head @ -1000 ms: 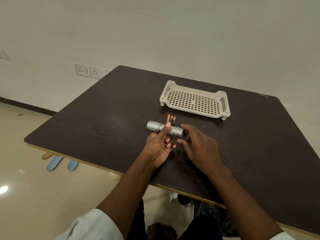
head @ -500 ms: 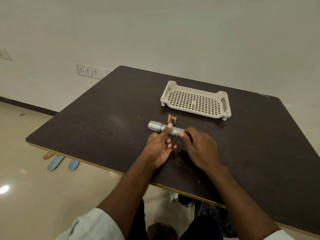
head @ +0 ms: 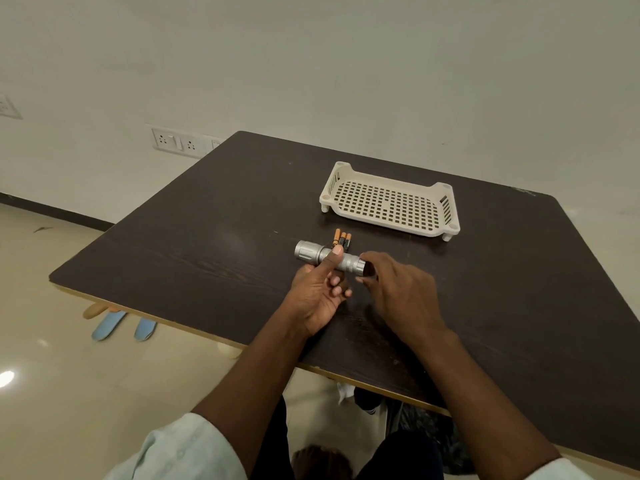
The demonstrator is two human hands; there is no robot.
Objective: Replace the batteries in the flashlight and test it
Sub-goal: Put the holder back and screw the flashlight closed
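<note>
The silver knurled metal flashlight [head: 329, 258] is held lying level just above the dark brown wood-grain table [head: 207, 237], with its wider head to the left and its tail end to the right. It is gripped around the middle of the barrel by the left hand [head: 317, 299]: the thumb is laid over the top and the fingers are curled underneath (fingertips are seen below the barrel).

The tail end is met by the right hand [head: 398, 296], whose fingers are curled round that end. A dark round shape is seen at the tip between the fingers; whether it is a cap or an open end cannot be told. The pinch itself is partly hidden by the hand.

Three small orange-and-black cylindrical batteries [head: 342, 238] are laid side by side on the table just behind the flashlight, touching one another, apart from both hands.

A cream perforated plastic tray [head: 450, 216] on short feet is set further back and to the right, well apart from the batteries.

A white wall socket plate [head: 176, 143] is seen beyond the table's left edge. Pale blue slippers [head: 121, 327] are seen on the tiled floor under the left side of the table. Light-coloured sleeves [head: 180, 452] are visible at the bottom of the view.
</note>
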